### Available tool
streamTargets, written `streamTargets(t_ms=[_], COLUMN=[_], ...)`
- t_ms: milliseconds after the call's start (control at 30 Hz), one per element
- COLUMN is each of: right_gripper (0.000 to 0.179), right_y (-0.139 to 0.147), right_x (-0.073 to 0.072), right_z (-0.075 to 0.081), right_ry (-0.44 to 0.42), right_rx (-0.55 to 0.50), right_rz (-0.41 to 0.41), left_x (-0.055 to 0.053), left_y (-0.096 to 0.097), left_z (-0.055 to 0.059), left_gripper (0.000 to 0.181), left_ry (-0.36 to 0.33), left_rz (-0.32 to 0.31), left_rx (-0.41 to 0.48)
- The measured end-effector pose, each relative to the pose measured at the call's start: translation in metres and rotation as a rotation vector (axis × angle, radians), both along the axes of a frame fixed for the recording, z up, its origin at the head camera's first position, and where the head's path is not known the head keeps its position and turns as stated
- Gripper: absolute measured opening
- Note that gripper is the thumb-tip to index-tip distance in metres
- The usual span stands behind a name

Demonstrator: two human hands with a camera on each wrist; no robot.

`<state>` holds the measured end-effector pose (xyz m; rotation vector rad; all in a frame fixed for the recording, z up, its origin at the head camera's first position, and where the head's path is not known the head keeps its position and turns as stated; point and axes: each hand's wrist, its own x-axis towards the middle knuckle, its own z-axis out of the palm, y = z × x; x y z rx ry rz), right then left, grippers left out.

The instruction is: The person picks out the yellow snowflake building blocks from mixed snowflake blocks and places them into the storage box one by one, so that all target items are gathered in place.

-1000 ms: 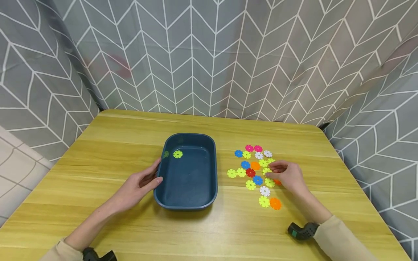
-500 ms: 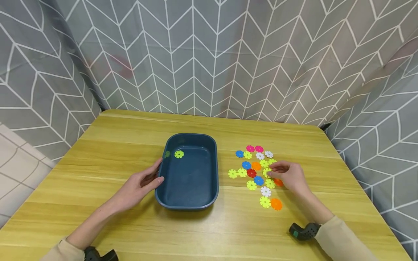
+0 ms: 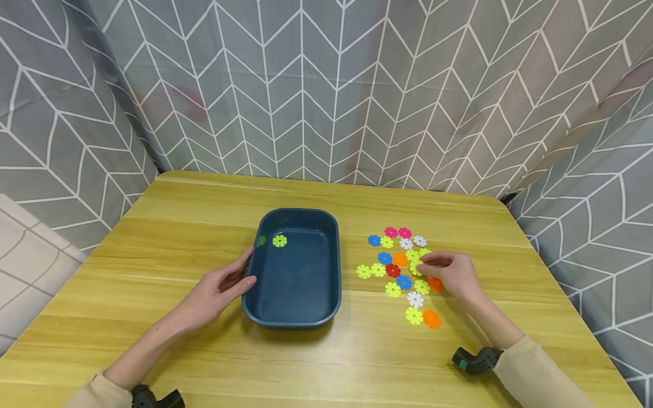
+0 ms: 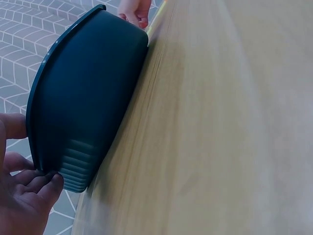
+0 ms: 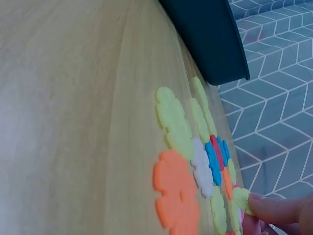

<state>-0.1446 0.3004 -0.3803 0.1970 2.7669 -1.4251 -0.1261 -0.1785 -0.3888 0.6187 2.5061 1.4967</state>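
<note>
A dark blue plastic tub (image 3: 296, 289) stands on the table with one yellow-green notched disc (image 3: 279, 241) on its floor. My left hand (image 3: 216, 292) grips the tub's left side, thumb at the rim; the left wrist view shows curled fingers against the outer wall (image 4: 83, 93). To the right of the tub, my right hand (image 3: 454, 275) pinches a yellow-green flower-shaped disc (image 5: 241, 198) between thumb and fingers. The held disc is tilted just above the spread of flat discs, and the right palm is hidden in the head view.
Around the right hand lie several loose discs: pink (image 3: 390, 232), blue (image 3: 404, 283), red (image 3: 393, 270), white (image 3: 415, 299) and orange (image 3: 431, 319). The wooden table (image 3: 326, 368) ends at the back before a grey patterned curtain (image 3: 326, 102).
The right hand's yellow-green disc has risen and tilted slightly among the others. The left hand stays at the tub. The head view has shifted a little.
</note>
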Motion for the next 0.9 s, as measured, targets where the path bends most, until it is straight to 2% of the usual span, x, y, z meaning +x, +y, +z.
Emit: streamTargets(t_ms=[633,900], right_gripper=[0.034,0.036], right_y=[-0.013,-0.02], right_x=[0.002,0.002], right_z=[0.01,0.014], right_ry=[-0.007,-0.006], right_rx=[0.011,-0.026], right_rz=[-0.004,0.013], left_x=[-0.001,-0.001], left_y=[0.0,0.0], left_z=[-0.001,-0.001], left_gripper=[0.066,0.066], left_ry=[0.008,0.01], left_rz=[-0.001,-0.004], left_rx=[-0.005,-0.005])
